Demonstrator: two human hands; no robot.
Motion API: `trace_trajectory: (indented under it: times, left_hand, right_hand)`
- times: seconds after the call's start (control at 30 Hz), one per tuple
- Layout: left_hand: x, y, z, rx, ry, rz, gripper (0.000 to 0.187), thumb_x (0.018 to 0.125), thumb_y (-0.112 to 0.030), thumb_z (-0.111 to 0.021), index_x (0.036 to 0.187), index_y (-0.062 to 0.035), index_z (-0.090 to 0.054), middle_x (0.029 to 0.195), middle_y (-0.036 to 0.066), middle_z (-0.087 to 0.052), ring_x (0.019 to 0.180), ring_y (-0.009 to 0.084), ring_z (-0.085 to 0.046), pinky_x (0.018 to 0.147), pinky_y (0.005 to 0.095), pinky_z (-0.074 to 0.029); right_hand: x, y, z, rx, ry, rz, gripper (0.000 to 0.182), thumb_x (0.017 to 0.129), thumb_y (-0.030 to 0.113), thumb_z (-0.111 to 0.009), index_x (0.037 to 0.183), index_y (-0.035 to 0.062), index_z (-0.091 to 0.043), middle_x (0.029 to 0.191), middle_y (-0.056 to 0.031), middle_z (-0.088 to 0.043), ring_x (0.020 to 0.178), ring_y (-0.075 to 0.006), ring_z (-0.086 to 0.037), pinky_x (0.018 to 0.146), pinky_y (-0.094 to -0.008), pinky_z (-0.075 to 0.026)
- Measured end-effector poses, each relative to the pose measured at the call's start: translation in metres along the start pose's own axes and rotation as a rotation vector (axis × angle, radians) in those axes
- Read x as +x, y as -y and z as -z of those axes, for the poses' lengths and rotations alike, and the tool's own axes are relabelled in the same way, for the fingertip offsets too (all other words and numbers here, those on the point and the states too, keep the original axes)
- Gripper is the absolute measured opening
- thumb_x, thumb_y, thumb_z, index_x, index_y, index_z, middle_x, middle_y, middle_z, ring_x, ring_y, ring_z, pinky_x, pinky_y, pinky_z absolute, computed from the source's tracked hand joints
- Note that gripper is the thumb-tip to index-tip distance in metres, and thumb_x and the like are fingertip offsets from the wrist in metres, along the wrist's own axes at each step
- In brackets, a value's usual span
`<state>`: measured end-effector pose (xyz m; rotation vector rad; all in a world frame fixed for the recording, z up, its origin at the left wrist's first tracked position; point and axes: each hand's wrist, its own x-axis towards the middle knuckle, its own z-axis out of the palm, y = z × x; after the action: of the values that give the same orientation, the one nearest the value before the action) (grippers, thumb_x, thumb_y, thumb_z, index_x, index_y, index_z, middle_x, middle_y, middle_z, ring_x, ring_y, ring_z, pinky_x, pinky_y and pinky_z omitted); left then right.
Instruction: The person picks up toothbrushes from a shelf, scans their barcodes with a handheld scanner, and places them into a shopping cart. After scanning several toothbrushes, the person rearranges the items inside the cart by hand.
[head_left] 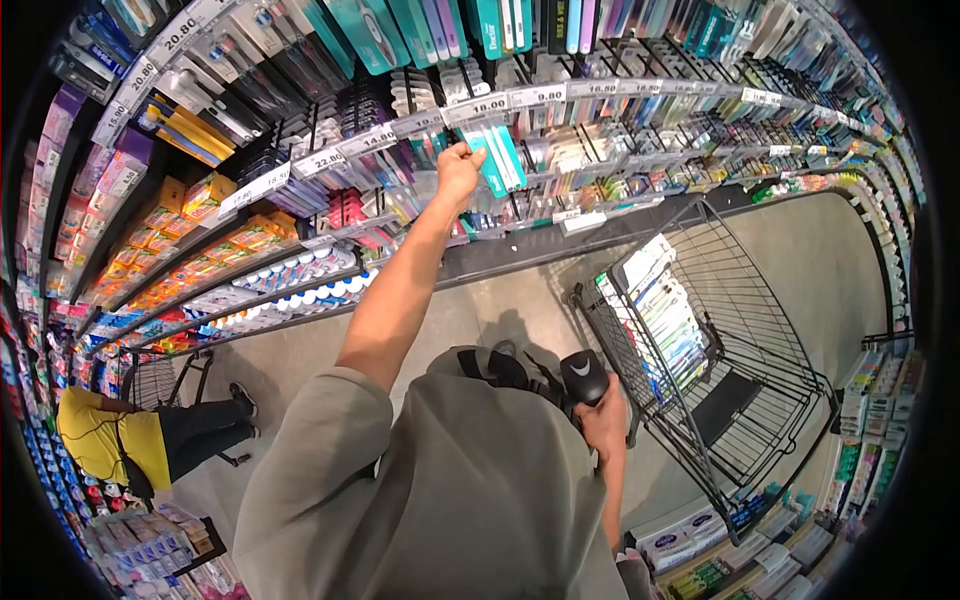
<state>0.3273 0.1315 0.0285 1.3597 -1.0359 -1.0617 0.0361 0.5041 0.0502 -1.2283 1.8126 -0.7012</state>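
At the far left a person in yellow [105,440] stands by another cart, well apart. The left hand [458,170] is raised to the shelf pegs [420,125], its fingers clenched on a teal pack [497,160] hanging just under the price tags; this looks like the picking or hanging step, and the next move calls for sliding the pack straight along its peg. The right hand [603,420] grasps a black scanner [583,376] beside the cart [745,330].
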Motion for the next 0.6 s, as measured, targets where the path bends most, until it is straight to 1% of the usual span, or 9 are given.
trace_trajectory:
  times: [0.17,0.3,0.37,0.4,0.43,0.5,0.53,0.57,0.6]
  left_hand:
    - [-0.026,-0.012,0.005,0.016,0.063,0.035,0.020,0.096,-0.020,-0.070,0.082,-0.0075,-0.064,0.073,-0.004,-0.059,0.064,0.0061,-0.047,0.059,0.0267,-0.040]
    - [-0.045,-0.002,0.010,0.004,0.142,0.109,0.016,0.096,-0.023,-0.070,0.087,-0.0089,-0.068,0.076,-0.003,-0.064,0.065,0.0064,-0.050,0.061,0.0267,-0.042]
    - [-0.059,0.012,0.013,-0.076,0.213,0.245,0.016,0.098,-0.017,-0.067,0.089,-0.0048,-0.068,0.081,0.001,-0.066,0.067,0.0085,-0.054,0.063,0.0278,-0.044]
    - [-0.067,0.023,0.013,-0.058,0.247,0.299,0.014,0.100,-0.021,-0.064,0.096,-0.0080,-0.066,0.084,0.002,-0.068,0.069,0.0096,-0.058,0.065,0.0273,-0.048]
    - [-0.078,0.036,0.015,-0.052,0.252,0.308,0.014,0.100,-0.021,-0.064,0.096,-0.0080,-0.066,0.084,0.002,-0.068,0.069,0.0096,-0.058,0.065,0.0273,-0.048]
    - [-0.102,0.057,0.018,-0.434,0.473,0.460,0.015,0.102,-0.024,-0.061,0.104,-0.0096,-0.064,0.089,0.002,-0.069,0.076,0.0119,-0.063,0.071,0.0294,-0.052]
    - [-0.114,0.058,0.011,-0.499,0.475,0.545,0.018,0.104,-0.026,-0.057,0.108,-0.0091,-0.062,0.093,0.003,-0.069,0.084,0.0145,-0.066,0.075,0.0331,-0.054]
    - [-0.126,0.064,0.008,-0.494,0.475,0.556,0.018,0.104,-0.026,-0.057,0.108,-0.0091,-0.062,0.093,0.003,-0.069,0.084,0.0145,-0.066,0.075,0.0331,-0.054]
    - [-0.139,0.069,0.005,-0.547,0.451,0.614,0.021,0.105,-0.028,-0.054,0.112,-0.0093,-0.061,0.101,0.003,-0.069,0.091,0.0154,-0.067,0.080,0.0372,-0.055]
  right_hand:
    - [-0.004,0.003,-0.002,0.029,0.022,-0.023,0.051,0.068,-0.002,-0.071,0.113,0.0000,-0.048,0.082,-0.0226,-0.066,0.075,-0.0361,-0.067,0.072,-0.0392,-0.051]
    - [-0.003,-0.004,-0.007,0.041,0.007,0.025,0.051,0.068,-0.002,-0.071,0.115,-0.0001,-0.048,0.086,-0.0248,-0.067,0.080,-0.0415,-0.067,0.074,-0.0419,-0.052]
    - [-0.006,-0.008,-0.009,0.054,0.007,0.024,0.052,0.069,-0.001,-0.071,0.115,-0.0002,-0.049,0.088,-0.0258,-0.067,0.082,-0.0435,-0.067,0.075,-0.0430,-0.052]
    - [-0.006,-0.008,-0.009,0.055,0.014,0.006,0.053,0.068,-0.001,-0.071,0.116,-0.0001,-0.049,0.089,-0.0264,-0.067,0.084,-0.0448,-0.067,0.076,-0.0439,-0.051]
    - [-0.006,-0.006,-0.009,0.055,0.020,-0.011,0.054,0.068,-0.001,-0.071,0.117,-0.0001,-0.049,0.090,-0.0269,-0.067,0.086,-0.0461,-0.067,0.076,-0.0447,-0.051]
    - [-0.007,-0.003,-0.009,0.053,0.031,-0.045,0.056,0.069,0.000,-0.071,0.120,0.0000,-0.049,0.093,-0.0268,-0.067,0.089,-0.0452,-0.067,0.078,-0.0437,-0.052]
    - [-0.007,-0.004,-0.011,0.048,0.023,-0.017,0.058,0.069,0.000,-0.071,0.122,0.0001,-0.050,0.094,-0.0267,-0.068,0.091,-0.0452,-0.067,0.079,-0.0432,-0.052]
    - [-0.008,-0.004,-0.012,0.042,0.016,0.011,0.059,0.069,0.000,-0.071,0.124,0.0002,-0.050,0.096,-0.0265,-0.068,0.092,-0.0453,-0.067,0.080,-0.0427,-0.052]
    - [-0.008,-0.004,-0.012,0.044,0.019,0.000,0.059,0.069,0.000,-0.071,0.124,0.0002,-0.050,0.096,-0.0265,-0.068,0.092,-0.0453,-0.067,0.080,-0.0427,-0.052]
